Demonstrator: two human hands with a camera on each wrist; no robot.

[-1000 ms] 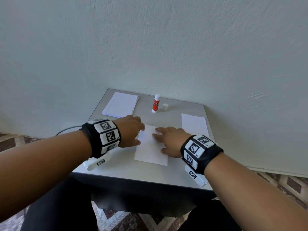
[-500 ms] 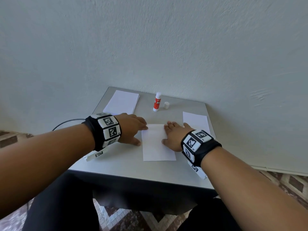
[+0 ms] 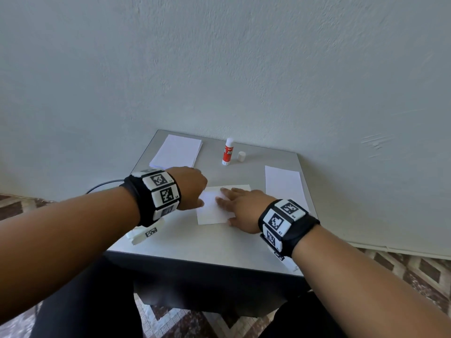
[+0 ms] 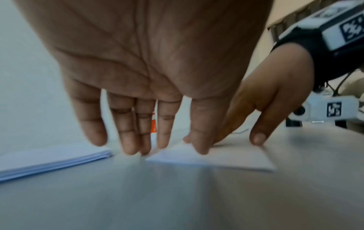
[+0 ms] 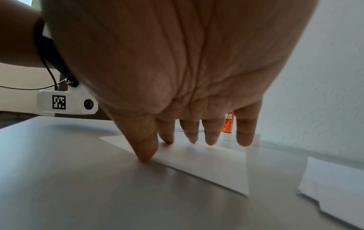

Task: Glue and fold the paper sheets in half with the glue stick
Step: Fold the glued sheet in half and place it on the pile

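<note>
A white paper sheet (image 3: 211,212) lies in the middle of the grey table (image 3: 195,242). My right hand (image 3: 238,203) lies flat on it, fingers straight and spread, thumb (image 5: 146,154) pressing near its front edge. My left hand (image 3: 192,189) is at the sheet's left edge with its straight fingers (image 4: 128,140) pointing down; its thumb touches the paper sheet (image 4: 226,158). The red and white glue stick (image 3: 227,152) stands upright at the back with its cap (image 3: 241,156) off beside it. Neither hand holds it.
A stack of white sheets (image 3: 176,151) lies at the back left, close to my left hand. A folded sheet (image 3: 284,184) lies at the right edge. The wall stands directly behind the table. A black cable (image 3: 102,185) hangs off the left side.
My right hand has slid leftward across the sheet, still pressing flat. The sheet has shifted and turned slightly under the hands. My left hand stays at its left edge.
</note>
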